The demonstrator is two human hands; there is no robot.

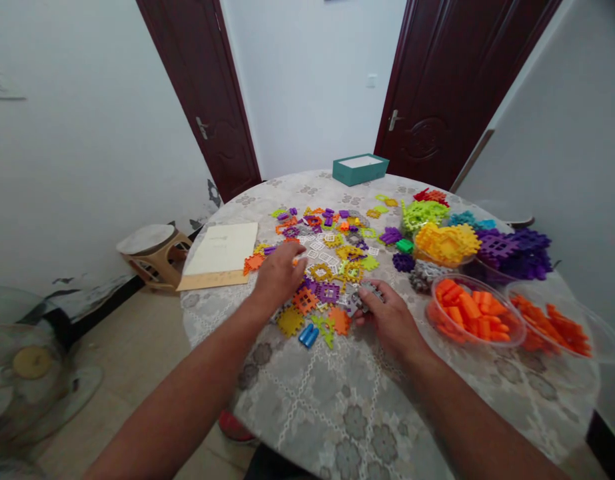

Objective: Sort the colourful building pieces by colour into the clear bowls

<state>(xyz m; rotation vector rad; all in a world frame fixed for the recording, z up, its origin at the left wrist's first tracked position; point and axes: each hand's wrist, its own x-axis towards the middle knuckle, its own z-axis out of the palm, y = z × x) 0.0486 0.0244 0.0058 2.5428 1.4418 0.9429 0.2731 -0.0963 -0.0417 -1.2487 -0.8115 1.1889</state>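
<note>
My right hand grips several grey plastic building pieces, held just over the near right side of a spread of loose pieces. My left hand reaches in over the left part of that spread. Its fingers are bent together near a small pale and orange bit, and what they hold is partly hidden. Between the hands lie a purple notched square, an orange one and a pile of white window frames. Nearest me are a yellow square and blue rounded pieces.
Clear tubs of orange pieces and yellow pieces stand on the right, with purple pieces behind. A paper folder lies at the left edge. A green box stands at the back of the round table.
</note>
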